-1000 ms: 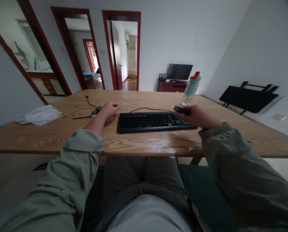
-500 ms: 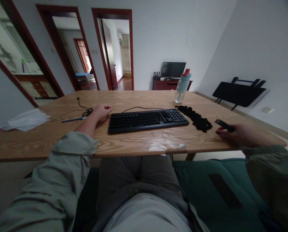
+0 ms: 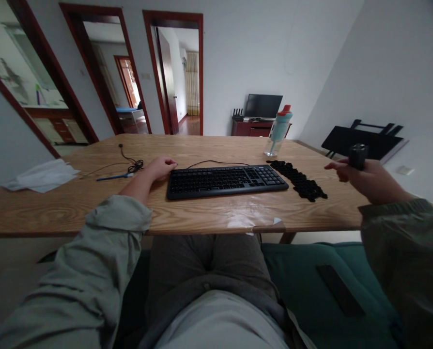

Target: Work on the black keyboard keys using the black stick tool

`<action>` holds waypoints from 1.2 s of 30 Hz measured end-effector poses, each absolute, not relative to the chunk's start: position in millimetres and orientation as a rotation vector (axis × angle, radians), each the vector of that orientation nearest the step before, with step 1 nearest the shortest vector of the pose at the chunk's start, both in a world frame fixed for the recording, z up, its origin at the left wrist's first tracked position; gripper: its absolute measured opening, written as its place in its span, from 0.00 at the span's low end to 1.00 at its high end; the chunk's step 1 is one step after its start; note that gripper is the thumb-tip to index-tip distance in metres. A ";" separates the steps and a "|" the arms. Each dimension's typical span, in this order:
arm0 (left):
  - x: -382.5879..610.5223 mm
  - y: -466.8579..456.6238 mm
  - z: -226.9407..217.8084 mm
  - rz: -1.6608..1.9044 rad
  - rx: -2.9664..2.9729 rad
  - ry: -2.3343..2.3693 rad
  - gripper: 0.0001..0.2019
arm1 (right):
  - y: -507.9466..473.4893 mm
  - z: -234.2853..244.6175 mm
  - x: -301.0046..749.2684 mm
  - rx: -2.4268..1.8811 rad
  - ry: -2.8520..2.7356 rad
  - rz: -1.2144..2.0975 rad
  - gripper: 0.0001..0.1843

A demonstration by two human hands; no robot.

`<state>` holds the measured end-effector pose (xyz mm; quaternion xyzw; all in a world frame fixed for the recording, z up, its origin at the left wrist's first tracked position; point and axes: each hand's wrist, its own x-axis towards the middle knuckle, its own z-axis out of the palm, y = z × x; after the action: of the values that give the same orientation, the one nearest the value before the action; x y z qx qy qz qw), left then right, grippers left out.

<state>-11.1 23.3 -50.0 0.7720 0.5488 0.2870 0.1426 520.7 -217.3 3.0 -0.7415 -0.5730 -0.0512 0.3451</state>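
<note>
A black keyboard (image 3: 225,180) lies on the wooden table (image 3: 202,213) in front of me. My left hand (image 3: 161,168) rests on the table at the keyboard's left end, fingers curled loosely with nothing visible in them. My right hand (image 3: 362,177) is raised above the table's right edge and grips a small dark object (image 3: 358,156), held upright; I cannot make out what it is. A strip of loose black keycaps (image 3: 298,181) lies between the keyboard and my right hand.
A teal bottle with a red cap (image 3: 278,130) stands behind the keycaps. A coiled black cable (image 3: 133,166), a blue pen (image 3: 114,177) and white cloth (image 3: 42,174) lie at the left. A dark flat object (image 3: 339,290) lies on the green seat (image 3: 303,271) beside me.
My right hand left the keyboard's right end, swung out to the right with the dark object and has now lifted it upright. The keycaps came into view. My left hand stayed put.
</note>
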 end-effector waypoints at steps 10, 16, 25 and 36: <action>3.2 12.1 -49.5 0.901 2.257 1.419 0.17 | -120.5 32.1 328.7 -1.264 -1.680 0.365 0.21; 56.2 -15.5 -40.5 0.915 2.365 1.065 0.19 | -55.3 -16.8 280.9 -1.325 -1.860 0.523 0.21; 90.9 -10.2 -44.6 0.823 2.506 0.894 0.19 | -50.4 -40.8 286.2 -1.234 -1.736 0.621 0.25; 86.6 -20.6 -42.8 0.935 2.687 1.016 0.13 | -55.8 -40.6 280.8 -1.182 -1.570 0.760 0.28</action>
<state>86.6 -20.6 -42.8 0.8878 0.3358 0.3090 0.0603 280.8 -55.8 -40.6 -0.4878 -0.6474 0.3135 0.4945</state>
